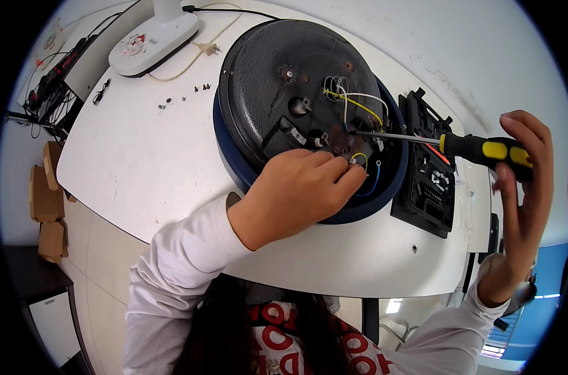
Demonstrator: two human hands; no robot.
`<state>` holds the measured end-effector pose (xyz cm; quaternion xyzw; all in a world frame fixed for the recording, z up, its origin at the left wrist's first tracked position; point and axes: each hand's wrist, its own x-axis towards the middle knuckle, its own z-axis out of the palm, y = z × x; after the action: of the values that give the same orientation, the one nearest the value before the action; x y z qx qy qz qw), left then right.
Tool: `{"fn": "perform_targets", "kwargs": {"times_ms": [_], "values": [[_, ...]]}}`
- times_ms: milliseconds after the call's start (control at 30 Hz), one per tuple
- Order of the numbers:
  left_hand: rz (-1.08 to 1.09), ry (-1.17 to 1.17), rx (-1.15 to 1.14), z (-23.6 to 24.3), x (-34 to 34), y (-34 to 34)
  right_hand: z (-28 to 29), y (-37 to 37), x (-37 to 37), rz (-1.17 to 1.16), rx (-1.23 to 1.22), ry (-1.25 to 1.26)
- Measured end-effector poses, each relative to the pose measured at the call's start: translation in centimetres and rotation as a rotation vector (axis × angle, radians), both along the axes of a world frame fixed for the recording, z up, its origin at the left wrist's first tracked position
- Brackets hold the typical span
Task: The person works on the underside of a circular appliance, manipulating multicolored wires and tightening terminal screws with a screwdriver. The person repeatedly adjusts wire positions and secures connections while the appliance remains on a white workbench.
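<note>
A round black metal base (253,94) of an appliance lies tilted in a dark blue round shell (229,147), its inner side up with wires and fittings showing. My left hand (299,194) rests at its near edge, thumb and forefinger pinched on a short yellow-green wire (359,155); the wire's end is hidden by the fingertips. From the right, my right hand (527,181) holds a screwdriver (475,149) by its black and yellow handle, fingers loosely around it. The shaft lies nearly level and its tip meets the base among the wires. Beside the left fingertips, a blue wire (378,178) ends in a ring terminal.
An open black tool case (421,215) with bits stands right of the shell. Several small screws (202,87) lie on the white table (140,156) to the left. Behind them are a white stand foot (152,47) and a plug on a cord (207,48). One small part (415,249) lies near the front edge.
</note>
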<state>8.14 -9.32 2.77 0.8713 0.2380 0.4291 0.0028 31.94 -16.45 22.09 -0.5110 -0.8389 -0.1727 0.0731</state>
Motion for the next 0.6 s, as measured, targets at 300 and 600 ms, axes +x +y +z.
{"fn": "perform_targets", "kwargs": {"times_ms": [300, 600], "values": [[0.007, -0.013, 0.017, -0.2, 0.0, 0.1, 0.1, 0.0, 0.5, 0.097, -0.167, 0.289], [0.006, -0.006, 0.013, -0.1, 0.1, 0.0, -0.5, 0.6, 1.0, 0.202, -0.078, 0.187]]}}
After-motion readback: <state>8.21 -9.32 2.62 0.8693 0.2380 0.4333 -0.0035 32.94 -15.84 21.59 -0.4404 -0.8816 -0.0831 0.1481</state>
